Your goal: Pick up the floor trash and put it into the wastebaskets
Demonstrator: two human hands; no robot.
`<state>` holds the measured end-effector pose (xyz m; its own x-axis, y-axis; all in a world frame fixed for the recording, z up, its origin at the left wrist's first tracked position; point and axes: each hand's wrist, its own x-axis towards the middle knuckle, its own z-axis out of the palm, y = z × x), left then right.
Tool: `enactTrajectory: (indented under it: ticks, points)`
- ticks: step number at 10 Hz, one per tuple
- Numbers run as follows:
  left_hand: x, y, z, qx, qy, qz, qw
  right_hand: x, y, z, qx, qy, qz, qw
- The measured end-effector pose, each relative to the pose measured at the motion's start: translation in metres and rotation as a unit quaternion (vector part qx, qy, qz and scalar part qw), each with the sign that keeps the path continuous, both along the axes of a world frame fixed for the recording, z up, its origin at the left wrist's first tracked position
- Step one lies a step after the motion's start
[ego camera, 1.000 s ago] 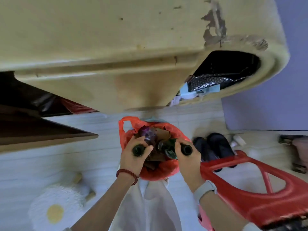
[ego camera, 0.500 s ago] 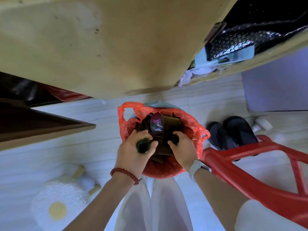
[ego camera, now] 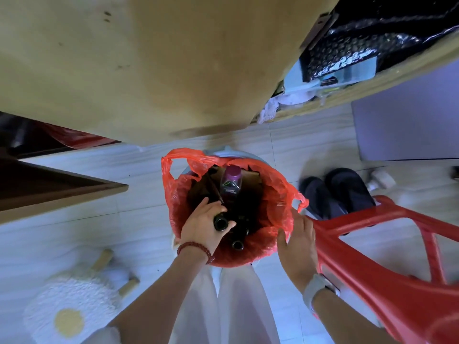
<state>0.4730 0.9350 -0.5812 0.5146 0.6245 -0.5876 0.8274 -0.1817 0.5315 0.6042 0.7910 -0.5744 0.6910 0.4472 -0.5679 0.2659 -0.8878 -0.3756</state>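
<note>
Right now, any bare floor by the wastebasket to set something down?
Free: tile left of the red bag, between wooden board and fluffy stool. Crowded: right side, slippers and red chair. Bin mouth holds the left hand gripping a bottle.

You see no readable text. Purple-capped bottle (ego camera: 231, 184) in wastebasket (ego camera: 278, 194) carries label, but print too blurred for you to read.
</note>
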Motion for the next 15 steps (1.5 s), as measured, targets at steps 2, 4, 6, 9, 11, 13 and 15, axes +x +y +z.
enactTrajectory:
  ticks: [2, 4, 6, 9, 11, 13, 15]
  points:
    - [-0.003, -0.009, -0.002, 0.072, 0.188, -0.166, 0.965, -0.017, 0.006, -0.004, -0.036, 0.145, -0.135, 0.979]
    - [-0.021, 0.024, 0.004, 0.013, 0.149, 0.138, 0.979, -0.027, 0.010, -0.015, -0.074, 0.159, -0.176, 0.969]
    - [-0.014, 0.045, -0.015, -0.036, 0.124, 0.141, 0.982, -0.001, 0.007, -0.029, -0.041, 0.131, -0.178, 0.974]
    - [0.049, 0.046, -0.012, -0.059, 0.055, 0.099, 0.992, 0.086, 0.013, -0.027, -0.066, 0.064, -0.175, 0.980]
    - [0.085, 0.048, -0.014, -0.092, 0.049, 0.072, 0.992, 0.128, 0.019, -0.024, -0.052, 0.064, -0.192, 0.978]
    - [0.082, 0.048, 0.006, -0.093, 0.080, -0.010, 0.992, 0.135, 0.021, -0.003, -0.109, 0.068, -0.088, 0.988]
    - [0.100, 0.063, 0.089, -0.010, 0.052, -0.124, 0.991, 0.126, 0.057, 0.075, -0.111, 0.108, -0.007, 0.988]
